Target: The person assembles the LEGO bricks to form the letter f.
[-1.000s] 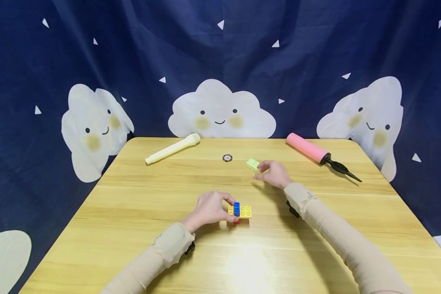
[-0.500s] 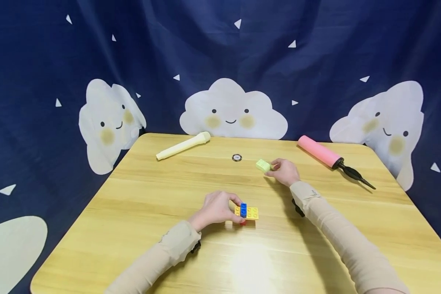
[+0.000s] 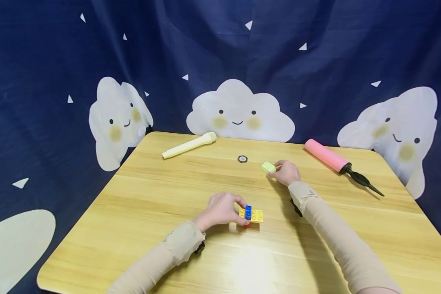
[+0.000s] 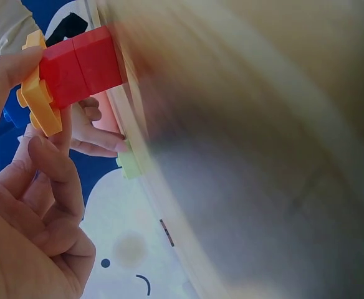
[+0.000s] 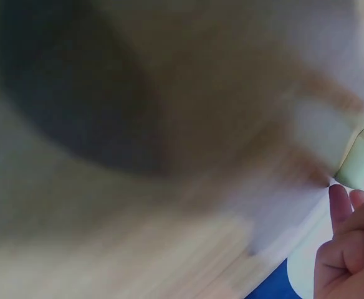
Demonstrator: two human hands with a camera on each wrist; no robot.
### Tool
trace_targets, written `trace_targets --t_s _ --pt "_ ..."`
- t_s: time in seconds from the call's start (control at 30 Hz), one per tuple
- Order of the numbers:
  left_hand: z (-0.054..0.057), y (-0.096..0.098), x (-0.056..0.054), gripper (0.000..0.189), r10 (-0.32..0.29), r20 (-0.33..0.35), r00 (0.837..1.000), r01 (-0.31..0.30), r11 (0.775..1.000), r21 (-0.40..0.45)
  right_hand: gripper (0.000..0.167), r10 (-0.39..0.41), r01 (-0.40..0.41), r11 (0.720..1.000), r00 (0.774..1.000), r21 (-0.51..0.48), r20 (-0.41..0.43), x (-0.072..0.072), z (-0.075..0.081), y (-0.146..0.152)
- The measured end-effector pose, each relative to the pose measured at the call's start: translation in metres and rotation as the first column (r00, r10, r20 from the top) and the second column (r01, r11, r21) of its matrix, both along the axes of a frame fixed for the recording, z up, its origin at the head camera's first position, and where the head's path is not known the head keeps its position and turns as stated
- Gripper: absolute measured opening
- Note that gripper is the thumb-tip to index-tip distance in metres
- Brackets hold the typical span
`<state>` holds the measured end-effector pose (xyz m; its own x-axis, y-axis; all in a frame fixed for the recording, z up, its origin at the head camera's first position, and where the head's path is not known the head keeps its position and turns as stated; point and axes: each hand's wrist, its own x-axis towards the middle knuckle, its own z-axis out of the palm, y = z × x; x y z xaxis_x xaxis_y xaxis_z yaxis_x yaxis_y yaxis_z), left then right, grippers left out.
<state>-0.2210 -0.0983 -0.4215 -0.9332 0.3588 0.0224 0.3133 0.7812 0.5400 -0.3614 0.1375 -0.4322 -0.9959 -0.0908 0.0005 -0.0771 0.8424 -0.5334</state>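
In the head view, my left hand [image 3: 220,210] holds a small stack of toy building bricks by its left side, thumb in front and a finger behind. A blue brick [image 3: 248,212] sits on top of a yellow brick [image 3: 257,215]. Below the yellow one, the left wrist view shows two red bricks [image 4: 82,65], their lower end at the tabletop. Farther back, my right hand [image 3: 286,173] pinches a pale green brick [image 3: 268,167] at its right end, and the brick rests on the table. The right wrist view has this green brick [image 5: 359,163] cut off at the edge.
On the wooden table [image 3: 139,204] lie a cream microphone-shaped stick [image 3: 189,145] at the back left and a round dark-rimmed chip [image 3: 242,159] at the back middle. A pink hand pump [image 3: 327,156] with a black nozzle is at the back right. A blue curtain [image 3: 169,41] hangs behind.
My right hand has closed its thumb and fingers on the green brick, which stays in place. The head view has swung a little left. My left hand keeps its hold on the stack.
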Motion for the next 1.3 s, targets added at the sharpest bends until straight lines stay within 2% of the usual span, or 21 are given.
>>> trace_targets --t_s 0.43,0.63,0.97,1.3 --pt "-0.001 0.010 -0.003 0.038 -0.016 -0.005 1.000 0.016 1.000 -0.013 0.052 -0.033 0.033 0.999 0.999 0.039 -0.009 -0.002 -0.001 0.010" --pt "-0.002 0.009 -0.003 0.039 -0.012 0.004 1.000 0.012 1.000 -0.006 0.049 -0.001 0.002 0.999 1.000 0.041 -0.012 0.001 -0.002 0.012" --pt "-0.001 0.004 -0.002 0.037 -0.007 0.009 1.000 0.007 1.000 -0.004 0.044 0.110 -0.110 0.993 0.994 0.038 0.000 0.017 0.000 -0.002" --pt "-0.003 0.002 -0.004 0.039 0.006 0.008 1.000 -0.006 1.000 -0.008 0.038 0.174 -0.173 0.979 0.985 -0.112 -0.002 0.040 0.006 -0.020"
